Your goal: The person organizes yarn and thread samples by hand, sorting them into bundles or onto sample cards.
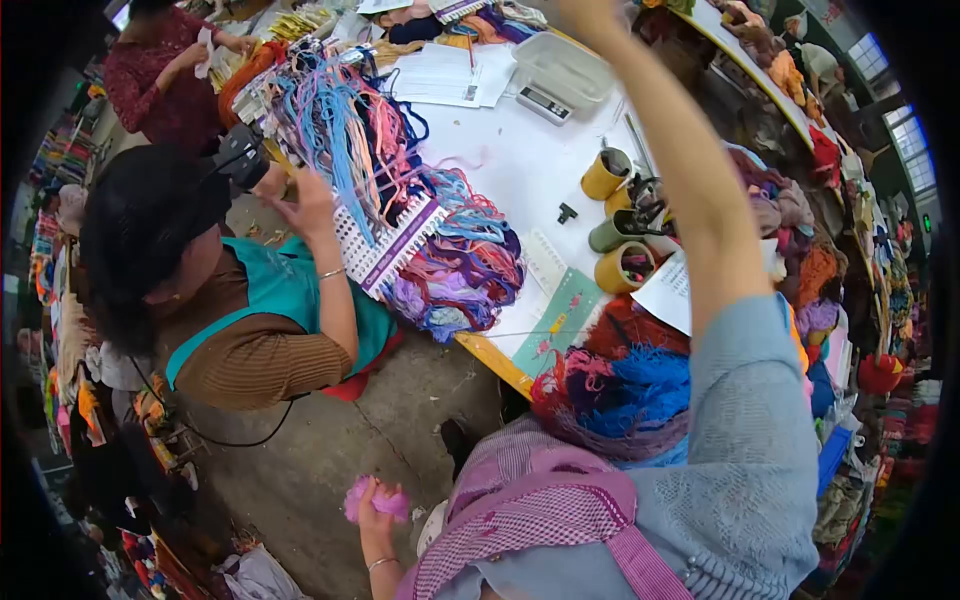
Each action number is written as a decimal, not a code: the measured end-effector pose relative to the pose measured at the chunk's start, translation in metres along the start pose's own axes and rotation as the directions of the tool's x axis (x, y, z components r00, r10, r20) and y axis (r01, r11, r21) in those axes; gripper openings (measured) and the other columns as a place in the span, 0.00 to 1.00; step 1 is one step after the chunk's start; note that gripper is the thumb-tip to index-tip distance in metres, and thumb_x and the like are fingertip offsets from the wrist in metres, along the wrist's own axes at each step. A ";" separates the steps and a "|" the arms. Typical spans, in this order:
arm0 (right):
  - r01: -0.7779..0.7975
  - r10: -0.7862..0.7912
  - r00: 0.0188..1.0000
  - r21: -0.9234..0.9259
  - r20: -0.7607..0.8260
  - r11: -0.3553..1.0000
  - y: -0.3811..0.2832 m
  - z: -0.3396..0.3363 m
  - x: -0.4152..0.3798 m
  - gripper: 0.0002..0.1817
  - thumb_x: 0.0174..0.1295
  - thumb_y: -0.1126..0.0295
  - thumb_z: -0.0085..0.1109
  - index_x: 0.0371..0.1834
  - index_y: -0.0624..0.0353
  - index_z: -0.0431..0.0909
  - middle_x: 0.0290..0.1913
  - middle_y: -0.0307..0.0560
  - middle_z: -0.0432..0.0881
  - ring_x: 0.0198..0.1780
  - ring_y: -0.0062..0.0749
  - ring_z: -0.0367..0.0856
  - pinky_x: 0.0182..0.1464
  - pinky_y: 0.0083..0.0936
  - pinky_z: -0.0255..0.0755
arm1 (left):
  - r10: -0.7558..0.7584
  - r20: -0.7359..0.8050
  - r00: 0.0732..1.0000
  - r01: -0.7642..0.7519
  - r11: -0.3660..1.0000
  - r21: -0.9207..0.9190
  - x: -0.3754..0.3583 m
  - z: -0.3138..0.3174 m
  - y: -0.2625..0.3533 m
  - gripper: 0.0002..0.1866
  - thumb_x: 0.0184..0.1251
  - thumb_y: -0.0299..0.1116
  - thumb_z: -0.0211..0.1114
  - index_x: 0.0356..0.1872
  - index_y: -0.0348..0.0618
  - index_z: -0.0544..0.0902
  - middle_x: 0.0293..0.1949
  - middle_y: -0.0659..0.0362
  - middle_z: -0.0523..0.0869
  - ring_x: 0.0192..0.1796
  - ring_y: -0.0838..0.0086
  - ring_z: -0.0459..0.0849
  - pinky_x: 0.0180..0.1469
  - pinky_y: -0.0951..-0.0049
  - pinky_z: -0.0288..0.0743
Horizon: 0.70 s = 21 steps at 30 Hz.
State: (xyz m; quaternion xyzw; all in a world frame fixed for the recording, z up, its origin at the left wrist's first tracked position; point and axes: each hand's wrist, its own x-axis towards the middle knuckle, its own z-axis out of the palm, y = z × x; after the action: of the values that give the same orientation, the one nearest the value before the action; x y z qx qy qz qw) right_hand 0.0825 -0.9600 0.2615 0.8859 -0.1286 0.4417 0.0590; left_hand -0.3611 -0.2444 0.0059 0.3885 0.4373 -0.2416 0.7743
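My left hand [375,507] is low at the left of my body, its fingers wrapped round a small bundle of pink yarn [393,505]. My right arm stretches far over the white table [500,150]. Only the base of my right hand [588,12] shows at the top edge; its fingers are out of frame. Against my front, at the table's near corner, lies a heap of blue yarn [640,390] with red and purple strands. Beside it is a green card [558,318] with pink flowers.
On the left a person in a teal apron [285,300] works by hanging multicoloured yarn [340,120] and a punched white card [400,240]. Yellow and green cups [605,175] stand near my arm. A digital scale [545,103] with a clear tub and papers [440,75] lie farther back.
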 end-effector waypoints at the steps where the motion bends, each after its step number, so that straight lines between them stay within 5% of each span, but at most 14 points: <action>1: 0.199 -0.148 0.926 -0.116 0.348 0.973 -0.009 0.018 -0.039 0.09 0.55 0.69 0.54 0.33 0.62 0.80 0.29 0.60 0.81 0.35 0.48 0.82 0.32 0.46 0.73 | 0.011 0.001 1.000 -0.011 1.000 -0.003 -0.001 0.003 -0.003 0.08 0.68 0.36 0.59 0.30 0.45 0.76 0.20 0.63 0.73 0.24 0.73 0.72 0.53 0.58 0.72; 2: -0.243 0.201 0.962 0.254 0.183 0.936 -0.061 0.006 -0.098 0.08 0.58 0.71 0.50 0.31 0.64 0.76 0.30 0.62 0.81 0.35 0.54 0.81 0.35 0.50 0.72 | 0.038 0.029 0.999 -0.037 0.999 -0.027 -0.001 0.001 -0.006 0.08 0.69 0.35 0.58 0.32 0.44 0.76 0.22 0.62 0.75 0.26 0.72 0.74 0.55 0.57 0.72; 4: -0.167 0.051 0.920 0.270 0.389 0.948 -0.090 0.038 -0.183 0.06 0.56 0.76 0.49 0.36 0.67 0.71 0.34 0.65 0.80 0.36 0.58 0.81 0.39 0.49 0.74 | 0.047 0.158 0.986 -0.030 0.994 -0.108 0.000 -0.001 -0.008 0.07 0.70 0.34 0.57 0.33 0.43 0.77 0.25 0.59 0.79 0.30 0.69 0.79 0.58 0.55 0.71; 5: -0.375 0.172 0.827 0.297 0.534 0.878 -0.111 0.048 -0.225 0.07 0.56 0.76 0.48 0.37 0.66 0.71 0.36 0.65 0.79 0.38 0.58 0.80 0.39 0.49 0.74 | 0.052 0.154 0.987 -0.036 0.994 -0.105 -0.003 0.001 -0.008 0.07 0.70 0.34 0.57 0.33 0.43 0.77 0.25 0.59 0.79 0.30 0.69 0.79 0.58 0.55 0.71; 8: -0.306 0.058 0.834 0.374 0.548 0.875 -0.155 0.084 -0.337 0.07 0.56 0.76 0.48 0.36 0.65 0.72 0.37 0.63 0.79 0.40 0.57 0.80 0.43 0.48 0.74 | 0.032 0.150 0.988 -0.019 0.996 -0.091 -0.007 0.000 -0.011 0.08 0.69 0.36 0.57 0.34 0.44 0.79 0.28 0.56 0.83 0.32 0.65 0.82 0.57 0.55 0.72; 10: -0.367 0.068 0.695 0.272 0.716 0.890 -0.184 0.081 -0.371 0.07 0.55 0.75 0.51 0.36 0.64 0.74 0.38 0.60 0.79 0.41 0.52 0.80 0.44 0.44 0.74 | 0.021 0.140 0.990 -0.012 0.998 -0.060 -0.010 0.010 -0.013 0.07 0.69 0.35 0.57 0.34 0.44 0.79 0.27 0.56 0.83 0.32 0.65 0.82 0.57 0.54 0.72; 12: -0.123 -0.078 0.692 0.224 0.718 0.967 -0.203 0.069 -0.396 0.08 0.54 0.74 0.54 0.37 0.62 0.79 0.38 0.55 0.80 0.42 0.46 0.81 0.42 0.40 0.75 | -0.003 0.151 0.989 0.004 1.000 -0.004 -0.012 0.024 -0.013 0.07 0.68 0.34 0.58 0.35 0.43 0.79 0.27 0.56 0.83 0.32 0.63 0.81 0.58 0.50 0.71; 14: -0.046 -0.087 0.601 0.143 0.794 0.989 -0.214 0.049 -0.391 0.10 0.52 0.72 0.56 0.37 0.60 0.82 0.37 0.51 0.81 0.43 0.42 0.80 0.41 0.37 0.74 | 0.001 0.198 0.980 -0.004 1.000 0.017 -0.017 0.048 -0.011 0.07 0.68 0.34 0.58 0.35 0.42 0.79 0.28 0.56 0.82 0.32 0.63 0.81 0.58 0.50 0.70; 15: 0.045 -0.096 0.731 0.093 0.676 0.995 -0.216 0.031 -0.393 0.09 0.52 0.70 0.58 0.35 0.59 0.83 0.34 0.49 0.82 0.40 0.42 0.80 0.40 0.38 0.72 | -0.002 0.240 0.971 -0.007 0.999 0.036 -0.019 0.060 -0.009 0.08 0.68 0.34 0.58 0.35 0.42 0.79 0.28 0.56 0.82 0.32 0.62 0.81 0.59 0.49 0.69; 18: 0.036 -0.156 0.681 0.180 0.715 0.983 -0.208 -0.051 -0.349 0.08 0.53 0.68 0.57 0.33 0.59 0.83 0.31 0.50 0.83 0.38 0.41 0.80 0.39 0.37 0.71 | -0.054 0.417 0.907 0.025 0.997 0.073 -0.028 0.102 0.000 0.11 0.67 0.35 0.59 0.43 0.39 0.77 0.35 0.53 0.81 0.39 0.63 0.80 0.59 0.52 0.68; 19: -0.010 -0.184 0.733 0.281 0.655 0.960 -0.204 -0.087 -0.338 0.08 0.55 0.68 0.56 0.28 0.59 0.82 0.28 0.50 0.83 0.35 0.43 0.81 0.37 0.36 0.71 | -0.082 0.496 0.864 0.016 0.991 0.136 -0.034 0.120 0.005 0.15 0.67 0.37 0.60 0.48 0.37 0.76 0.40 0.52 0.81 0.43 0.63 0.79 0.59 0.54 0.67; 21: -0.301 -0.178 0.758 0.579 0.628 0.758 -0.198 -0.139 -0.347 0.10 0.58 0.65 0.56 0.26 0.60 0.80 0.26 0.50 0.83 0.31 0.43 0.82 0.34 0.35 0.72 | -0.089 0.670 0.737 0.027 0.994 0.102 -0.050 0.154 0.014 0.27 0.65 0.41 0.62 0.57 0.32 0.70 0.51 0.50 0.78 0.54 0.60 0.77 0.64 0.55 0.67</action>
State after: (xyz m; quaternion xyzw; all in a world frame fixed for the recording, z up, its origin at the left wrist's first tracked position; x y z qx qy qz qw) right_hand -0.1687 -0.6784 0.0707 0.9407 -0.0108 0.1248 -0.3153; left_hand -0.3001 -0.3596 0.1031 0.2941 0.1291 -0.4080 0.8546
